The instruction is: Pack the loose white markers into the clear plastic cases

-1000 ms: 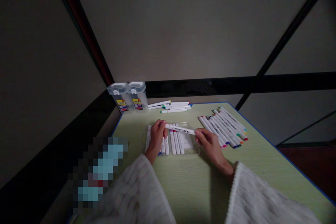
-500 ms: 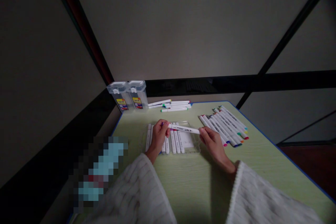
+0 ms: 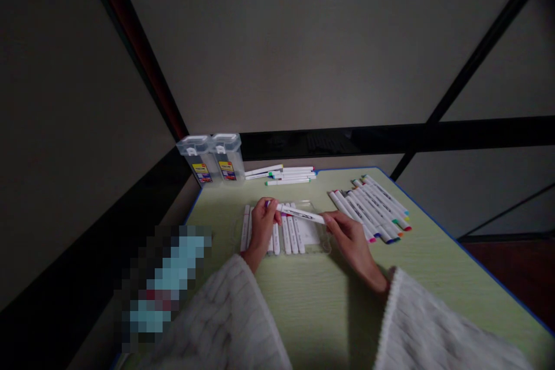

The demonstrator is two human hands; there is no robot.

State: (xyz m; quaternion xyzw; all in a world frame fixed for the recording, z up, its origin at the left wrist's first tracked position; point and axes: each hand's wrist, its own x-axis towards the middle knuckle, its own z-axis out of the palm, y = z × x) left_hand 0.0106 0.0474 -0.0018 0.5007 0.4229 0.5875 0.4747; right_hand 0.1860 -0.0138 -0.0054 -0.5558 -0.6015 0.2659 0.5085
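Observation:
A white marker (image 3: pixel 302 214) with dark print on its barrel is stretched between my two hands, sloping slightly down to the right. My left hand (image 3: pixel 262 224) pinches its purple-capped end. The other end is in the closed fingers of my right hand (image 3: pixel 349 237). Beneath the marker lies an open clear plastic case (image 3: pixel 316 247) with several white markers (image 3: pixel 292 234) side by side in it. My left hand covers part of that row, and the case's right part shows a pale bottom.
On the right lies a slanted row of markers (image 3: pixel 373 208) with coloured ends. More markers (image 3: pixel 290 175) lie loosely at the back edge. Two clear lidded boxes (image 3: pixel 212 156) stand at the back left. A blurred, pixelated light-blue thing (image 3: pixel 177 272) is at the left edge.
My right hand has shifted slightly left along with its end of the marker. My left hand stays almost in place, still pinching the purple end.

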